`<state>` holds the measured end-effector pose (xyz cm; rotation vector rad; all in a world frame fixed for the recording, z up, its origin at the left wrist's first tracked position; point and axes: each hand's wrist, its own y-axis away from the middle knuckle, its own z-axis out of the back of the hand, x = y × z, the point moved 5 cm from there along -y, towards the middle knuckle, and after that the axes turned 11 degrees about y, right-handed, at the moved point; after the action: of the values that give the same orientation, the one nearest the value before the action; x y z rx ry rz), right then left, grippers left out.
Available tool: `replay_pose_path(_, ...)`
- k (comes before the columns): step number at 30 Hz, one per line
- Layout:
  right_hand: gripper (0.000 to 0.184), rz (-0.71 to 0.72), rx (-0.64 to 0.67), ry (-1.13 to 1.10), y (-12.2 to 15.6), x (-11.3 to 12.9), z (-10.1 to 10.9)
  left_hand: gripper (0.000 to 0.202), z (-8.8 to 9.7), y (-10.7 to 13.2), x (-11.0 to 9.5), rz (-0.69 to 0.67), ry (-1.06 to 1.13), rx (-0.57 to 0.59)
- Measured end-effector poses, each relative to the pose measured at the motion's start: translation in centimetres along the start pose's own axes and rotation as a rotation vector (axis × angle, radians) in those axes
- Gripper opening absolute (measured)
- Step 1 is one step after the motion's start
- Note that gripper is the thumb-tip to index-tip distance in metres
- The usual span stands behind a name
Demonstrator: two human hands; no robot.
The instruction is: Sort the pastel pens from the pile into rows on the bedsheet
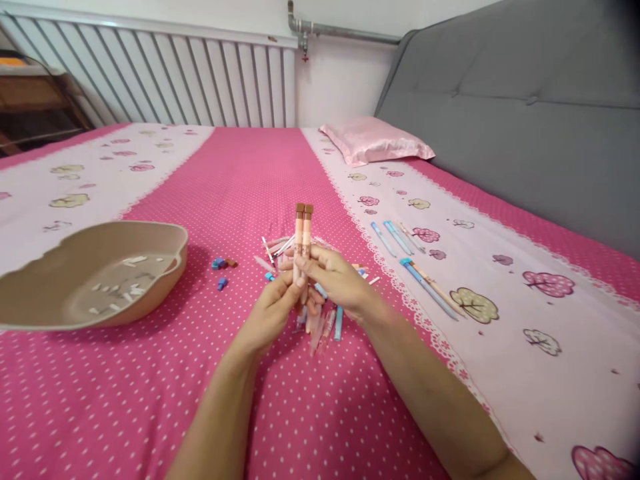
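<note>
Two peach pens with square brown caps stand upright side by side in front of me, caps on top. My left hand is closed round their lower part, thumb against the barrels. Higher up, my right hand grips the same pens from the right. Their lower ends are hidden by my fingers. Below and behind both hands lies a loose pile of pen parts: clear and pinkish tubes, thin white sticks and blue pieces, partly covered by the hands.
At left stands a beige basin with small white pieces inside. Blue and brown caps lie beside it. On the right, several pens rest on the bedspread. Farther back are a pink pillow, grey headboard and radiator.
</note>
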<state>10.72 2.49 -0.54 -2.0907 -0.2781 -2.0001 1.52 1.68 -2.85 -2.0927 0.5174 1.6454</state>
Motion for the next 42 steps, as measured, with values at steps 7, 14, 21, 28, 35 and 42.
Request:
replay_pose_path(7, 0.017, -0.070, -0.068, -0.003, -0.1, -1.0, -0.7, 0.043, 0.3, -0.3, -0.1, -0.069, -0.033, -0.093)
replay_pose_path(14, 0.008, 0.001, -0.169, -0.070, -0.4, -0.2, 0.6, 0.038, 1.4, 0.0, -1.1, -0.104, -0.179, -0.265)
replay_pose_path(21, 0.010, -0.027, -0.279, 0.000, 0.3, 0.6, 2.7, 0.033, 4.9, 1.2, -1.6, -0.293, -0.150, -0.702)
replay_pose_path(28, 0.010, -0.021, -0.372, 0.047, 2.6, 1.3, 4.2, 0.036, 6.6, 2.4, -1.6, -0.357, -0.535, -0.982)
replay_pose_path(35, 0.012, -0.147, -0.562, 0.208, 8.3, 1.6, 9.6, 0.031, 6.3, 3.7, -1.2, -0.403, -0.885, -1.090)
replay_pose_path(42, 0.023, -0.450, -0.781, 0.539, 12.9, 0.4, 18.5, 0.025, 5.8, 8.0, -0.3, -0.372, -1.079, -0.987)
